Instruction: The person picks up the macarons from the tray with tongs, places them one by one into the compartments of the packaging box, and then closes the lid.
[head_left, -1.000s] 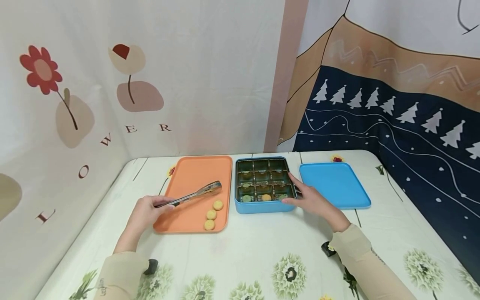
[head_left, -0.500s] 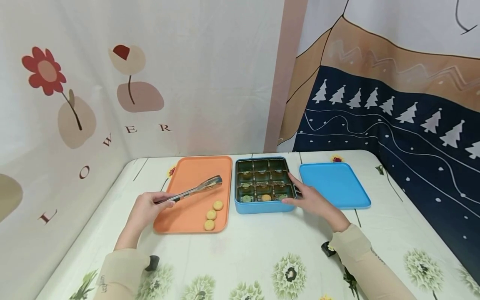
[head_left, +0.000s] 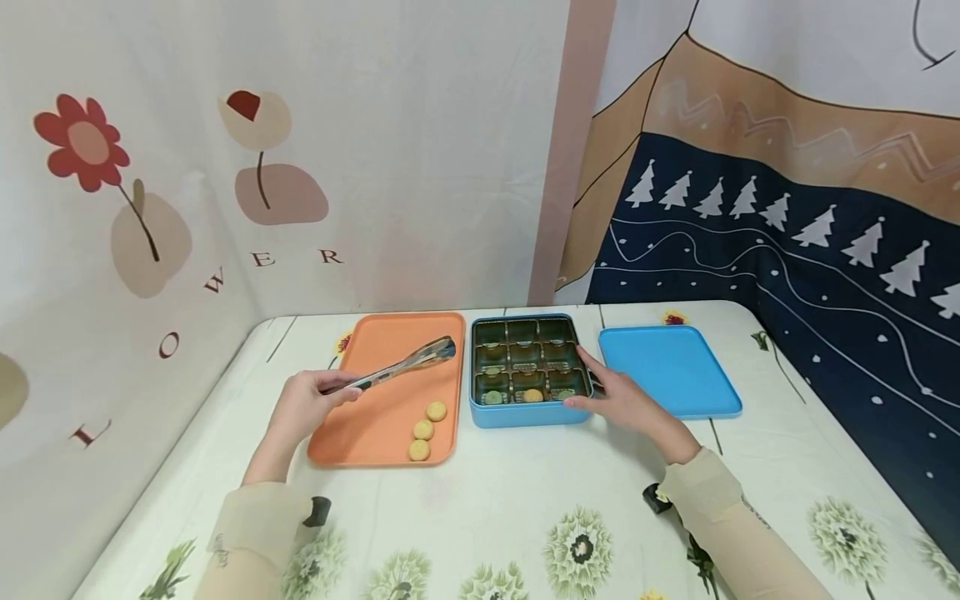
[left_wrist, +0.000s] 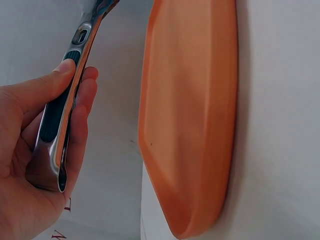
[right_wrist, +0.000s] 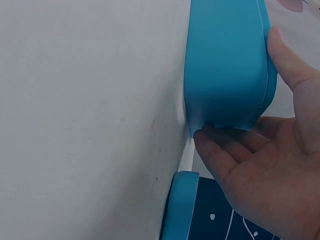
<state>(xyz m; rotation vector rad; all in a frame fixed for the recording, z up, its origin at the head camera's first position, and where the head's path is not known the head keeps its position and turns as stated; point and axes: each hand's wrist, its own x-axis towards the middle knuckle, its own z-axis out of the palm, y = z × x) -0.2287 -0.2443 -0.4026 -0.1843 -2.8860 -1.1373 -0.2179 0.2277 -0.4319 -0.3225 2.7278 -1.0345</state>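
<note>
My left hand [head_left: 311, 404] holds metal tongs [head_left: 401, 364] by their handles above the orange tray [head_left: 360, 442]. The thumb lies on the dark grip [left_wrist: 52, 117] in the left wrist view. The tong ends are over the tray's right edge; I cannot tell whether anything is between them. Three round yellow cookies [head_left: 423, 429] lie along the tray's right side. My right hand [head_left: 626, 402] holds the near right corner of the blue box [head_left: 528, 416], thumb at its front rim and fingers against its right wall [right_wrist: 225, 65]. A dark divided insert [head_left: 522, 332] fills the box.
In the insert's front row sit a green cookie [head_left: 492, 397] and an orange-yellow cookie [head_left: 532, 395], among others. A blue lid [head_left: 667, 367] lies right of the box. Flower-patterned cloth [head_left: 465, 500] covers the table; printed curtains [head_left: 420, 167] stand behind.
My left hand has risen a little and moved forward and right, carrying the tong ends toward the box. My right hand and the box have stayed still, as have the three cookies.
</note>
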